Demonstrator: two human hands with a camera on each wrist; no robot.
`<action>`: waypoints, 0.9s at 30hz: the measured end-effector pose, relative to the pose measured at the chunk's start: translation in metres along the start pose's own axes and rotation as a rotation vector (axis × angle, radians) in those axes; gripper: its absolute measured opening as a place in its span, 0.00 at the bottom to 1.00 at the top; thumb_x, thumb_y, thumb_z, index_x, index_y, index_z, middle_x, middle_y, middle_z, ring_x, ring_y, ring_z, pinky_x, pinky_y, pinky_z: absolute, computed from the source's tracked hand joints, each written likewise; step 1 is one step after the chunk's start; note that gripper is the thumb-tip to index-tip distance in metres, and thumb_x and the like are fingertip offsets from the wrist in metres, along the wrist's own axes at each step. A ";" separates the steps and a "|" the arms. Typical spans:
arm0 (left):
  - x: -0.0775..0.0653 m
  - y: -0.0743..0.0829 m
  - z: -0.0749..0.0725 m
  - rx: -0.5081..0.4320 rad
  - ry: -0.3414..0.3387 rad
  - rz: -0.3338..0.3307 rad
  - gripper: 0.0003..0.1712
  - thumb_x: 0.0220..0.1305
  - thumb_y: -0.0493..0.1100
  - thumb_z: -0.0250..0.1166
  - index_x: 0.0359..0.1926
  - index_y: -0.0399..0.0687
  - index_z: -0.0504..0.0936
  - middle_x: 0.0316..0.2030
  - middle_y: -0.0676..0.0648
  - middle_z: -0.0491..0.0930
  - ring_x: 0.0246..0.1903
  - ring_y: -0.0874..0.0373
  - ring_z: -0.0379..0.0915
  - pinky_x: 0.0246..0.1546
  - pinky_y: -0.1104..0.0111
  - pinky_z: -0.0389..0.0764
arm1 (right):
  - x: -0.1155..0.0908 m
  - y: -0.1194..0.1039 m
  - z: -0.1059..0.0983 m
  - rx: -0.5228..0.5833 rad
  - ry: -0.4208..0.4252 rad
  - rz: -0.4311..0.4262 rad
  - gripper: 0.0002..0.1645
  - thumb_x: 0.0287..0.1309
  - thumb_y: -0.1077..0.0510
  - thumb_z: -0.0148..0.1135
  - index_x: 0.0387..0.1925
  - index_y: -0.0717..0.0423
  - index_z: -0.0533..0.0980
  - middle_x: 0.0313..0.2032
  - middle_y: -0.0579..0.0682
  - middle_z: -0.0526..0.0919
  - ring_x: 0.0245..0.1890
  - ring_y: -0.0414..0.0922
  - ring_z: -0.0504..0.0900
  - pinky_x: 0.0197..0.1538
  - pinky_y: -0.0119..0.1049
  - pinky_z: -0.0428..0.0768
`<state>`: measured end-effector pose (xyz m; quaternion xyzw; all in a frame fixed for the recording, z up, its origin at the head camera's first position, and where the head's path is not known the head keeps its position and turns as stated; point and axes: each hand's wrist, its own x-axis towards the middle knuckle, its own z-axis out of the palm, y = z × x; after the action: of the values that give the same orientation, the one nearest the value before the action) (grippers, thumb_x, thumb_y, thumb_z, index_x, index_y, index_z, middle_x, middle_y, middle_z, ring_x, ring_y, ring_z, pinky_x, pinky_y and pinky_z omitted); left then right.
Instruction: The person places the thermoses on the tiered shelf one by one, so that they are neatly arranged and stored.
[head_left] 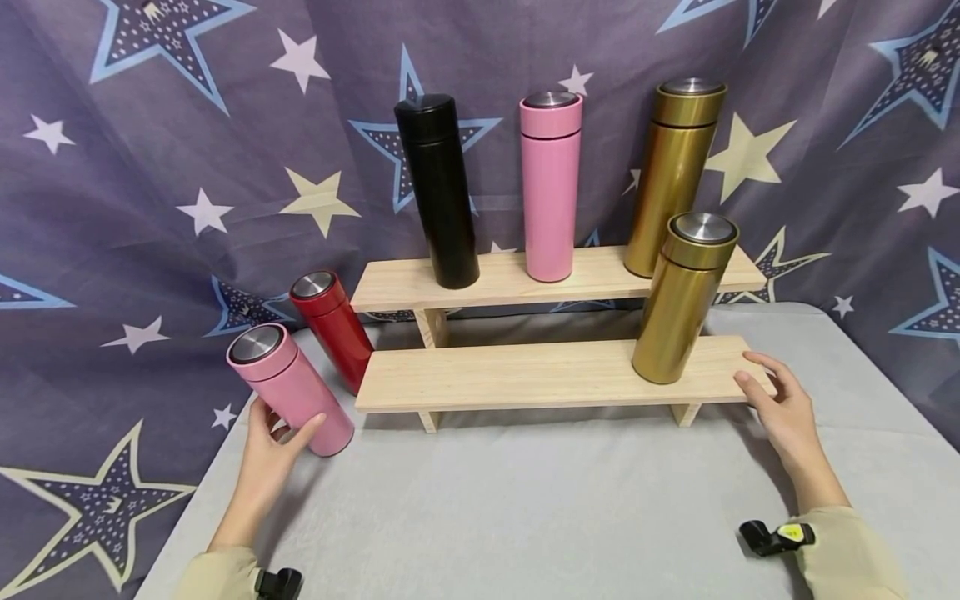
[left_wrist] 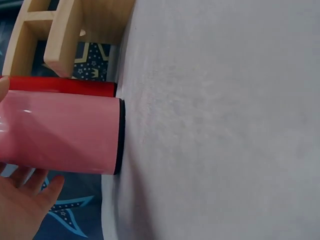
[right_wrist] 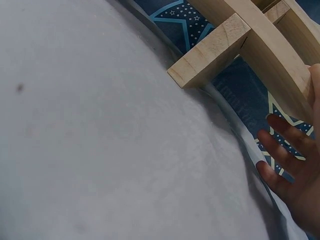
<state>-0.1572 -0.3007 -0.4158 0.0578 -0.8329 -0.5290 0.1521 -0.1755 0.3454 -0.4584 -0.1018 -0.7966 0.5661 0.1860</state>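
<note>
My left hand [head_left: 272,454] grips a pink thermos bottle [head_left: 296,392] low on its body, thumb across its front. The bottle's black-edged base is right at the cloth in the left wrist view. Just behind it, a red thermos bottle [head_left: 330,329] stands against the left end of the two-tier wooden shelf [head_left: 495,375]. My right hand [head_left: 787,421] rests at the right end of the lower board, thumb and forefinger touching it. In the right wrist view its other fingers [right_wrist: 280,152] spread loosely below the board. A short gold thermos bottle [head_left: 684,300] stands on that board.
On the upper board stand a tall black bottle [head_left: 438,192], a tall pink bottle [head_left: 551,187] and a tall gold bottle [head_left: 675,179]. A grey cloth [head_left: 525,500] covers the table. Behind hangs a star-patterned curtain [head_left: 187,292].
</note>
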 end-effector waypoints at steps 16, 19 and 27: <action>0.013 -0.006 0.011 -0.041 0.060 0.006 0.50 0.58 0.37 0.73 0.73 0.51 0.52 0.58 0.56 0.64 0.53 0.64 0.66 0.49 0.80 0.67 | 0.000 0.002 0.001 0.030 -0.014 -0.026 0.25 0.68 0.55 0.61 0.65 0.41 0.73 0.41 0.23 0.75 0.34 0.26 0.76 0.37 0.17 0.74; 0.014 -0.004 0.011 -0.045 0.087 0.023 0.47 0.56 0.37 0.74 0.71 0.51 0.56 0.55 0.57 0.67 0.51 0.65 0.67 0.47 0.79 0.69 | -0.001 0.002 0.000 0.031 -0.015 -0.024 0.25 0.68 0.55 0.61 0.65 0.40 0.73 0.41 0.23 0.75 0.35 0.26 0.76 0.37 0.18 0.75; 0.013 -0.003 0.012 -0.062 0.141 0.034 0.41 0.54 0.38 0.76 0.66 0.51 0.64 0.50 0.56 0.72 0.47 0.64 0.71 0.43 0.79 0.72 | -0.001 0.001 0.001 0.024 -0.009 -0.026 0.25 0.68 0.54 0.61 0.65 0.41 0.73 0.41 0.23 0.74 0.35 0.26 0.76 0.38 0.17 0.75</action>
<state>-0.1736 -0.2953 -0.4201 0.0763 -0.8043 -0.5463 0.2210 -0.1754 0.3446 -0.4602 -0.0867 -0.7918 0.5736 0.1910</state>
